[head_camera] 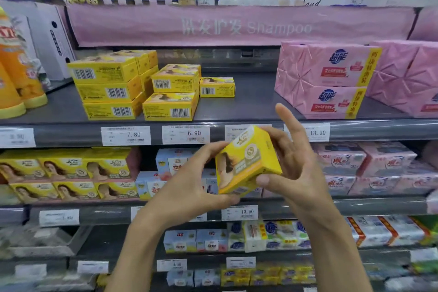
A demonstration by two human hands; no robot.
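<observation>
The far side of the yellow box (246,161) and the fingertips behind it are hidden, and the print on the price tags (125,135) is blurred. At centre frame, the left hand (199,180) grips its left edge with the thumb beneath. The right hand (294,163) pinches the right side, forefinger raised free. The box sits tilted, showing a printed portrait and a round seal

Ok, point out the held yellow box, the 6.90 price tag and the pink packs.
yellow box (246,163): head view, front face.
6.90 price tag (186,134): head view, printed middle.
pink packs (331,66): head view, upper pack's front.
</observation>
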